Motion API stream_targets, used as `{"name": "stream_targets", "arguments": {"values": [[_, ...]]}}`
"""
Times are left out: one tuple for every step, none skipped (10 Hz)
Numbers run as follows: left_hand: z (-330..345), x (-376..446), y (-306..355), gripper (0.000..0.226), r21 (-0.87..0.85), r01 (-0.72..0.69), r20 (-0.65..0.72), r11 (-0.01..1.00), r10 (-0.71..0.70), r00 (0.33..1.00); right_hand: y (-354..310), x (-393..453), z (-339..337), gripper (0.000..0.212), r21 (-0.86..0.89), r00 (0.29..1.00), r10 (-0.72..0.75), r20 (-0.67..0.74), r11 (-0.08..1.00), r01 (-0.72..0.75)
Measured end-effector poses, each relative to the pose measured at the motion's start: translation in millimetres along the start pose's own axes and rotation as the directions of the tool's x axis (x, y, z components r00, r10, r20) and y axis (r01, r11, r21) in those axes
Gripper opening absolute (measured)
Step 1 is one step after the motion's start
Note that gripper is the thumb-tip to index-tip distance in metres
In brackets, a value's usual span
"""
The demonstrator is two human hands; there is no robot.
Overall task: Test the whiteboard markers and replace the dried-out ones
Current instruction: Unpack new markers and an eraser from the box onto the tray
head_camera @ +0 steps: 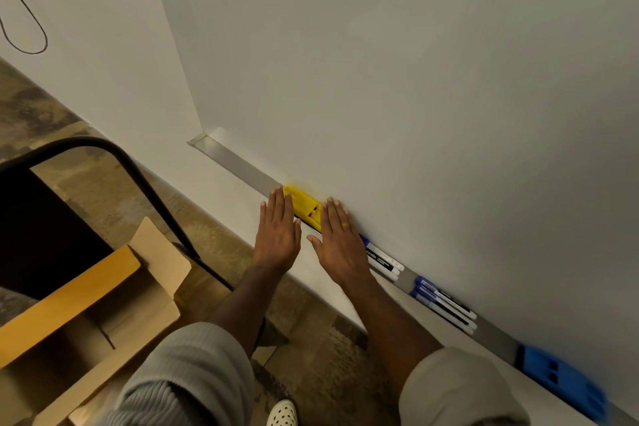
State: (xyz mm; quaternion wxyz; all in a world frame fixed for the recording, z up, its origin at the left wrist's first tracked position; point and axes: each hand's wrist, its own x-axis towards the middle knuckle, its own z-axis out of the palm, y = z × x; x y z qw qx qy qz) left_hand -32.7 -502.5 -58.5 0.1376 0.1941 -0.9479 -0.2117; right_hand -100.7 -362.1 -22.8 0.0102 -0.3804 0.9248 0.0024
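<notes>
I have both hands flat and spread over the whiteboard's metal tray [238,162], fingers straight, grasping nothing. My left hand [278,232] sits at about 9 o'clock of the yellow eraser [304,206], its fingertips level with the eraser's far end; my right hand [337,242] lies at about 4 o'clock of it and covers its near end. Whether the palms actually touch the tray or hover just above it I cannot tell.

The markers lie in the tray — one group [383,261] with white barrels and a black label just beside my right hand at its 4 o'clock, partly hidden under the wrist, and a second group [444,304] with blue caps further along the same line. Beyond those, at the frame's 4 o'clock corner, a blue eraser [563,382] rests on the tray. The whiteboard [415,79] fills the upper right. An open cardboard box [103,304] stands at the frame's 8 o'clock, with a black chair frame [145,183] arching over it.
</notes>
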Motion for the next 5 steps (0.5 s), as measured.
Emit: {"name": "stream_targets", "arguments": {"values": [[-4.6, -15.3, 11.9, 0.061, 0.052, -0.071, -0.025, 0.996, 0.072, 0.997, 1.5, -17.8, -6.7, 0.085, 0.053, 0.999, 0.044, -0.017, 0.998, -0.043], [-11.4, -33.0, 23.5, 0.061, 0.080, -0.111, -0.011, 0.991, 0.112, 0.994, 5.0, -39.3, -11.4, 0.089, 0.079, 0.997, 0.071, -0.040, 0.995, -0.067], [-21.6, -54.8, 42.2, 0.061, 0.110, -0.150, 0.011, 0.982, 0.150, 0.989, 8.8, -67.7, -22.9, 0.089, 0.057, 0.995, 0.093, -0.026, 0.994, -0.091], [-32.8, -81.1, 66.2, 0.061, 0.126, -0.188, 0.004, 0.974, 0.189, 0.982, 12.1, -104.3, -33.6, 0.088, 0.045, 0.992, 0.114, -0.053, 0.993, -0.111], [-45.5, -113.3, 96.4, 0.061, 0.112, -0.216, -0.046, 0.970, 0.222, 0.974, 13.5, -146.8, -48.1, 0.089, 0.075, 0.988, 0.130, -0.087, 0.989, -0.123]]}}
